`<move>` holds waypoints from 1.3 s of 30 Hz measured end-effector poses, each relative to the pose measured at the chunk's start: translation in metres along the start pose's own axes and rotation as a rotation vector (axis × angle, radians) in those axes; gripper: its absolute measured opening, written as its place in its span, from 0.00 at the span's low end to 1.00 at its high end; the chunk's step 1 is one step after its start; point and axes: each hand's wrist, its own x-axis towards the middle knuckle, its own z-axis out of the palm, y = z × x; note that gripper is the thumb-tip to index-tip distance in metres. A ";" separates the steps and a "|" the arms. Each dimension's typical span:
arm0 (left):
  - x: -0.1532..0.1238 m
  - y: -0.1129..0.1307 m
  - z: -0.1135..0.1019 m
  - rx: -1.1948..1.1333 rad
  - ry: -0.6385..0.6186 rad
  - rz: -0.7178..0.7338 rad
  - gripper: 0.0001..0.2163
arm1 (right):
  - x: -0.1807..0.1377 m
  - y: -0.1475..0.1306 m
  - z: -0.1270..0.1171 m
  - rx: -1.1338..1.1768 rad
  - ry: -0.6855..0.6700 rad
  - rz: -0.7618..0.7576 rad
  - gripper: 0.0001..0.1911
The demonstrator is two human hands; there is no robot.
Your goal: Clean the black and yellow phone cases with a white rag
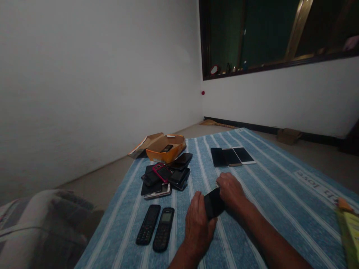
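A dark smartphone (214,203) is held between my two hands, tilted above the striped blue cloth. My left hand (198,222) grips its near left end, fingers over the edge. At the far right end, the fingers of my right hand (231,188) are closed round the phone's corner; a small pale bit shows at the fingertips. To the left, two black keypad phones (148,225) lie side by side. Farther up is a heap of mixed phones (165,175), one with a pink frame. Three smartphones (231,157) lie in a row beyond my right hand.
An open orange cardboard box (162,154) with a small phone inside stands behind the heap. A yellow-green packet (349,233) is at the right edge. Grey fabric (42,228) bulges at lower left. White walls and a dark window rise behind the cloth-covered surface (266,209).
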 end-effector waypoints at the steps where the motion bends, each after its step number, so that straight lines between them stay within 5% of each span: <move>1: -0.001 0.000 0.000 -0.005 -0.004 0.006 0.30 | -0.002 -0.006 -0.003 0.005 -0.009 -0.027 0.13; 8: -0.002 0.000 -0.005 -0.065 -0.065 0.032 0.30 | -0.011 -0.037 -0.016 0.050 -0.091 -0.182 0.12; 20: -0.009 -0.012 0.002 -0.031 -0.076 0.090 0.33 | -0.003 0.022 -0.013 0.005 -0.033 0.107 0.15; 30: -0.016 -0.016 0.012 -0.143 -0.073 0.018 0.32 | -0.021 -0.039 0.006 0.078 0.111 -0.154 0.10; 39: -0.014 -0.018 0.012 -0.226 -0.086 0.042 0.33 | -0.025 -0.045 0.003 0.133 0.130 -0.177 0.10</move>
